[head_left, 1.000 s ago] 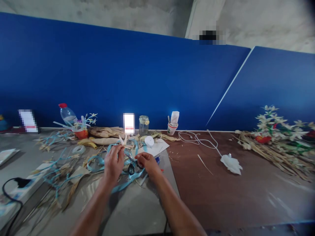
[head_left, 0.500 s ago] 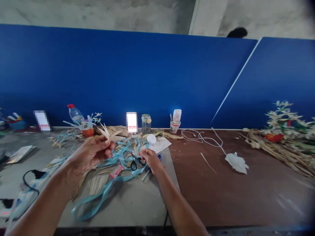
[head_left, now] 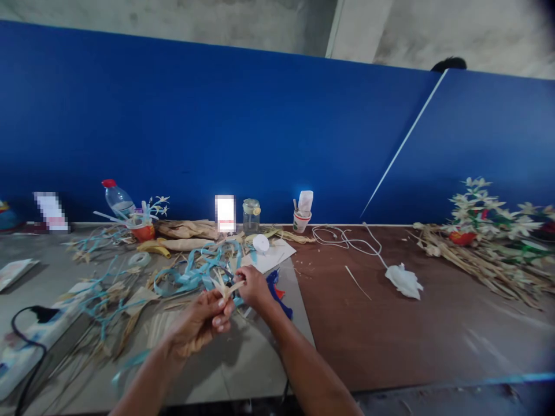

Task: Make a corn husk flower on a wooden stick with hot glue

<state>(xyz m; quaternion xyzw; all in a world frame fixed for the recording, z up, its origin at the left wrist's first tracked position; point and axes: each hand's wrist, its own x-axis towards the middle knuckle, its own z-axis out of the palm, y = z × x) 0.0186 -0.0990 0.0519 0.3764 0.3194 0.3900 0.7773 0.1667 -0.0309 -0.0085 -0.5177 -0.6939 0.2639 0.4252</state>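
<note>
View from the head, looking down at a cluttered work surface (head_left: pixel 260 358) before a blue partition (head_left: pixel 260 133). Two bare forearms reach in from the bottom edge. The left hand (head_left: pixel 202 323) has its grip closed around the base of a small pale straw flower (head_left: pixel 225 287), with thin pointed petals fanning up above the knuckles. The right hand (head_left: pixel 254 287) sits just beside it, to the right, and its fingertips are pinched shut on the tip of one petal. The flower is thus held between both hands, lifted a little off the surface, over a tangle of light blue ribbon (head_left: pixel 195 274).

Something dark shows behind the flower, between the hands, but it is too hidden to identify. A blue and red object (head_left: pixel 276 290) lies partly covered by the right wrist, and its shape cannot be made out.

Further back stand a white tape roll (head_left: pixel 261 243) on a paper sheet (head_left: pixel 277 255), a glass jar (head_left: pixel 250 215), a paper cup (head_left: pixel 301 221) and a plastic bottle (head_left: pixel 117 199). A white cable (head_left: pixel 342 237) curls across the brown part of the surface. A heap of dried flowers (head_left: pixel 485 242) at far right is blurred and cut off by the frame edge.
</note>
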